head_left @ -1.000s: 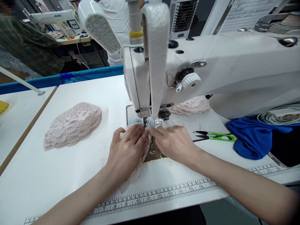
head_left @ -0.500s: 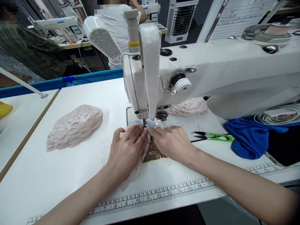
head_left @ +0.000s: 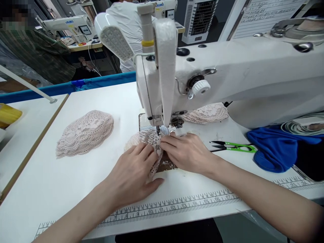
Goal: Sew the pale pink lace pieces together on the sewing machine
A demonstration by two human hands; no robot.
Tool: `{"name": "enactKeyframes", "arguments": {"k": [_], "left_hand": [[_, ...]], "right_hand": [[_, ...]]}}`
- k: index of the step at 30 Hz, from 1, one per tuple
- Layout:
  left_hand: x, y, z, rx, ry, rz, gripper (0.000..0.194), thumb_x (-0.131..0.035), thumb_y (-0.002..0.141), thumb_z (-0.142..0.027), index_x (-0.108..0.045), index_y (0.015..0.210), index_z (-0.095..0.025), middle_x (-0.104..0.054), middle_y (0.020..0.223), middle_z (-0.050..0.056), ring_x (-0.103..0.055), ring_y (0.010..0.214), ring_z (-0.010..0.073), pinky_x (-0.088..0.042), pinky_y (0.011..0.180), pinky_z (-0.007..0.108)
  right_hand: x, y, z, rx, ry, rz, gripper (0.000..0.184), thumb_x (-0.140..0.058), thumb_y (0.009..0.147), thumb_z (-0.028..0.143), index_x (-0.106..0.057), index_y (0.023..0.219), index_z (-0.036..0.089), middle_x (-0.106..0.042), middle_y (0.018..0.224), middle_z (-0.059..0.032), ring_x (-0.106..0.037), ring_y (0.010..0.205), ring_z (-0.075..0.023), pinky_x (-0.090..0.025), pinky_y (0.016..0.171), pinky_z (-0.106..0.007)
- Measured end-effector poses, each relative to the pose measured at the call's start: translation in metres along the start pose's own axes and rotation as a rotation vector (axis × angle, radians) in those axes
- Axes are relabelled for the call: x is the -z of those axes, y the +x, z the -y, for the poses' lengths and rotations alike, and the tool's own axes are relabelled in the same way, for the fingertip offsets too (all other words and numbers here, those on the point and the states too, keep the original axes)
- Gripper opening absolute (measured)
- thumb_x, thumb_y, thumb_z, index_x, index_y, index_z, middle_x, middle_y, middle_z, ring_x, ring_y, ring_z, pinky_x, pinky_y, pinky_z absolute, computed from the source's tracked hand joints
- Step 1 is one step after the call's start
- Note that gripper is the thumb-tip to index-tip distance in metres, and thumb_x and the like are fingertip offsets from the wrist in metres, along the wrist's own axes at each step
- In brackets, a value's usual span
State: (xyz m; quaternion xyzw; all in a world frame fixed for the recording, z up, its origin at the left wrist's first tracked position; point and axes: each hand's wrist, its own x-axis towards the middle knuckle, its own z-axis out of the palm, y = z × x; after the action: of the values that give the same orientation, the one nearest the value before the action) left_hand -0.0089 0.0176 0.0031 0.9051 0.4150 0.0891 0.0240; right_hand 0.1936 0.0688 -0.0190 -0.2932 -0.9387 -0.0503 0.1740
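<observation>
A pale pink lace piece (head_left: 144, 135) lies under the presser foot (head_left: 158, 130) of the white sewing machine (head_left: 227, 67). My left hand (head_left: 133, 170) rests on its near left part, fingers bent over the lace and thumb stretched away to the right. On the other side, my right hand (head_left: 188, 152) pinches the lace edge close to the needle. Its fingertips partly hide that edge. To the left lies a stack of similar lace pieces (head_left: 86, 133). More lace pieces (head_left: 207, 114) sit behind the machine head.
Green-handled thread snips (head_left: 235, 147) lie right of my right hand, beside a blue cloth (head_left: 273, 148) and a dark phone-like object (head_left: 310, 163). A printed ruler (head_left: 174, 211) runs along the table's front edge. Two people are beyond the blue table border (head_left: 108, 79).
My left hand has drawn back toward me from the needle, its thumb now spread, and more lace shows. My right hand stays by the presser foot. The view has shifted slightly.
</observation>
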Motion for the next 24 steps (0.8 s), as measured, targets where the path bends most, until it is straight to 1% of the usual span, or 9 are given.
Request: {"name": "enactKeyframes", "arguments": {"k": [2,4,6,8,11,14,19,22,24], "left_hand": [[0.000,-0.002,-0.004,0.006,0.049,0.041,0.009,-0.056,0.077,-0.018,-0.055,0.086,-0.017,-0.057,0.085,0.007,-0.053,0.078,0.0228,-0.049,0.063,0.036],[-0.005,0.000,-0.004,0.012,0.115,-0.013,0.016,-0.048,0.074,-0.004,-0.052,0.079,-0.018,-0.056,0.079,0.005,-0.053,0.074,0.0213,-0.047,0.058,0.032],[-0.010,0.002,-0.001,0.060,0.106,-0.095,0.022,-0.040,0.077,0.001,-0.049,0.075,-0.019,-0.056,0.073,0.004,-0.052,0.068,0.0187,-0.043,0.053,0.029],[-0.010,0.005,0.004,0.177,-0.049,-0.153,0.023,-0.036,0.080,-0.001,-0.048,0.075,-0.020,-0.056,0.069,0.001,-0.051,0.062,0.0152,-0.040,0.050,0.025],[-0.004,0.010,0.010,0.427,-0.402,-0.181,0.021,-0.033,0.081,-0.005,-0.047,0.077,-0.021,-0.050,0.061,-0.004,-0.044,0.051,0.0107,-0.035,0.047,0.022],[0.002,0.015,0.011,0.559,-0.596,-0.193,0.018,-0.032,0.083,-0.011,-0.045,0.075,-0.022,-0.041,0.055,-0.006,-0.038,0.049,0.0107,-0.031,0.046,0.022],[0.006,0.022,0.008,0.578,-0.696,-0.198,0.018,-0.032,0.085,-0.017,-0.045,0.074,-0.021,-0.040,0.057,-0.004,-0.040,0.053,0.0126,-0.032,0.048,0.024],[0.008,0.024,0.010,0.538,-0.654,-0.199,0.020,-0.033,0.089,-0.021,-0.045,0.073,-0.021,-0.042,0.060,-0.003,-0.041,0.056,0.0124,-0.034,0.051,0.024],[0.009,0.025,0.013,0.474,-0.589,-0.117,0.016,-0.043,0.089,-0.031,-0.050,0.079,-0.021,-0.050,0.065,-0.003,-0.046,0.057,0.0124,-0.037,0.053,0.024]], "right_hand": [[0.000,0.000,-0.001,0.010,0.035,-0.014,0.024,-0.044,0.084,0.007,-0.065,0.093,0.015,-0.069,0.094,-0.0051,-0.056,0.074,-0.0140,-0.025,0.051,-0.027],[0.000,-0.001,-0.002,0.010,0.078,-0.022,0.023,-0.045,0.084,0.012,-0.065,0.095,0.015,-0.069,0.093,-0.0051,-0.055,0.072,-0.0142,-0.026,0.052,-0.027],[0.001,-0.001,-0.002,0.002,0.114,-0.017,0.022,-0.048,0.084,0.018,-0.064,0.098,0.015,-0.068,0.095,-0.0053,-0.053,0.070,-0.0141,-0.027,0.054,-0.027],[0.002,0.000,-0.001,-0.025,0.119,-0.001,0.022,-0.052,0.084,0.025,-0.063,0.101,0.015,-0.068,0.095,-0.0052,-0.052,0.068,-0.0143,-0.027,0.054,-0.027],[-0.001,0.003,0.001,-0.087,0.074,-0.005,0.024,-0.056,0.087,0.034,-0.061,0.100,0.015,-0.067,0.087,-0.0039,-0.051,0.066,-0.0143,-0.024,0.052,-0.028],[-0.008,0.005,0.004,-0.154,0.012,-0.044,0.021,-0.049,0.093,0.032,-0.062,0.097,0.015,-0.067,0.081,-0.0035,-0.051,0.064,-0.0132,-0.023,0.052,-0.027],[-0.012,0.006,0.005,-0.178,-0.001,-0.063,0.026,-0.038,0.088,0.011,-0.064,0.093,0.015,-0.067,0.077,-0.0022,-0.050,0.060,-0.0117,-0.022,0.051,-0.027],[-0.011,0.004,0.003,-0.186,0.045,-0.084,0.027,-0.040,0.086,0.011,-0.066,0.090,0.015,-0.068,0.076,-0.0014,-0.051,0.059,-0.0115,-0.022,0.050,-0.027],[-0.012,0.003,0.000,-0.190,0.095,-0.136,0.026,-0.042,0.086,0.013,-0.068,0.089,0.017,-0.069,0.074,-0.0002,-0.053,0.059,-0.0114,-0.024,0.050,-0.026]]}}
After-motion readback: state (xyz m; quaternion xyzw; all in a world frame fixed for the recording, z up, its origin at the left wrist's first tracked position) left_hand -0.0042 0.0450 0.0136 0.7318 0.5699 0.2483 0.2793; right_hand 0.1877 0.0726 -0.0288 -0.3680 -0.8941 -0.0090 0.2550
